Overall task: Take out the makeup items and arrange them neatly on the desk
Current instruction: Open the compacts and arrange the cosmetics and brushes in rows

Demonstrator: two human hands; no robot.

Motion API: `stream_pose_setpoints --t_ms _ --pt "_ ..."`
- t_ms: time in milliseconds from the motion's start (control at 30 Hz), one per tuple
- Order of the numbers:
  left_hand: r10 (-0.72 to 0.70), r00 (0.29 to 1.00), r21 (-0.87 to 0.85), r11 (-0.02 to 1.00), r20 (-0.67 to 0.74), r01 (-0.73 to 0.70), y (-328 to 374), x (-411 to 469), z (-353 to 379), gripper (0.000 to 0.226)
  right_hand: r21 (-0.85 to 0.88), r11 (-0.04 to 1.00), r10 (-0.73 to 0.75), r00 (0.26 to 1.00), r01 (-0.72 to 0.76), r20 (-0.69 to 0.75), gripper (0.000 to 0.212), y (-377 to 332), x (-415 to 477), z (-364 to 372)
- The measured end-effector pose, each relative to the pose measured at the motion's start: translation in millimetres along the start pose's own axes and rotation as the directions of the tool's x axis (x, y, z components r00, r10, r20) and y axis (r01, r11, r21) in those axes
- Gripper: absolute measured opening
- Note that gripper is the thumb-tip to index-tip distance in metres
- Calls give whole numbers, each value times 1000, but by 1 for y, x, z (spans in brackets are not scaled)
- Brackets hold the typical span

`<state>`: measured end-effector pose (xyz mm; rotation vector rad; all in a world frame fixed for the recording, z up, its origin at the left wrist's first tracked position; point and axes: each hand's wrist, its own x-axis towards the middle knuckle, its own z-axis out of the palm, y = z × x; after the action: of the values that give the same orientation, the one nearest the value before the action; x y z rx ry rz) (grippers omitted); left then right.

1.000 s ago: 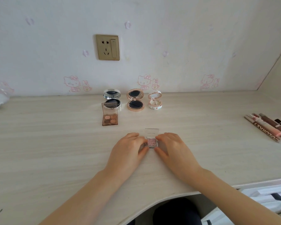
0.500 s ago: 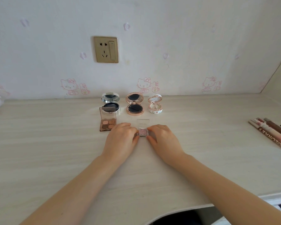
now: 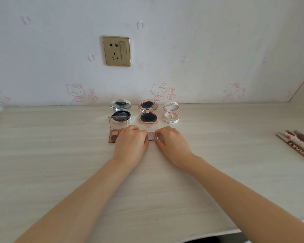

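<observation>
Small square clear-plastic case with a pink glitter pan (image 3: 152, 136) sits flat on the pale wood-grain surface (image 3: 42, 163), just in front of the rose-gold round compact (image 3: 148, 112) and right of the brown rectangular eyeshadow palette (image 3: 116, 131). Its transparent lid stands open at the back, hard to make out against the surface. Left hand (image 3: 131, 143) and right hand (image 3: 172, 143) pinch it from either side, fingertips narrowed onto the case's left and right edges; the left hand covers part of the palette. Judged light, rigid and smooth-sided, so likely to skate on the surface if pushed unevenly; the thin hinged lid looks like the weak point and the pressed glitter could crack if dropped. Best held by the solid base edges, as now, not by the lid. Back row: silver round compact (image 3: 121, 112), the rose-gold one, and a small white floral round compact (image 3: 171, 114), all open. A bundle of lip-product tubes (image 3: 298, 144) lies well apart at far right.
</observation>
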<state>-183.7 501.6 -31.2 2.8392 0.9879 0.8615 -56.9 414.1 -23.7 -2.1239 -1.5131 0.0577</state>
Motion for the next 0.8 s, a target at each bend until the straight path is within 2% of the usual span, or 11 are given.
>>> stream_pose_setpoints --t_ms 333,467,567,800 --pt "-12 1000 9 1000 -13 12 0 -5 -3 8 8 1000 -6 1000 6 -5 36 4 -8 -2" --pt "-25 1000 68 997 2 25 2 -10 -12 10 -25 1000 -2 1000 2 14 41 10 -22 -8" --pt "29 999 105 994 -18 -27 10 -14 -20 14 -56 998 3 1000 -2 18 42 17 -35 -17" --pt "149 989 -22 989 -7 -149 55 -21 -18 8 -189 981 30 999 -33 -19 41 46 -74 -54"
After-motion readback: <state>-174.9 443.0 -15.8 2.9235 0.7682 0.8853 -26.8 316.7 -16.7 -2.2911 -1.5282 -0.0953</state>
